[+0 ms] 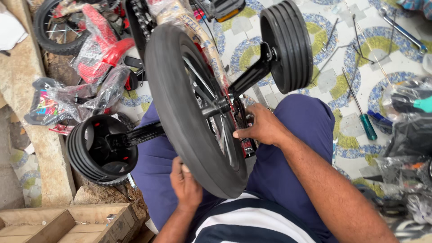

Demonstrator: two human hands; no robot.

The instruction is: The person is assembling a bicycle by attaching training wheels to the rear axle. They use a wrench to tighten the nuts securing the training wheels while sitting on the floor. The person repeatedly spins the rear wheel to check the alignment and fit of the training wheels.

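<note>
The rear wheel [193,112] looks stiff and fairly heavy; left hand [185,184] cups its tyre, right hand [261,128] pinches at the axle, the best hold.

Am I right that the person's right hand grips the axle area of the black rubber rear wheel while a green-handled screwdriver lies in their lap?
Not quite: the head view shows the green-handled screwdriver lying on the patterned tile floor, not in the lap. The right hand does hold the axle area of the black rubber rear wheel.
</note>
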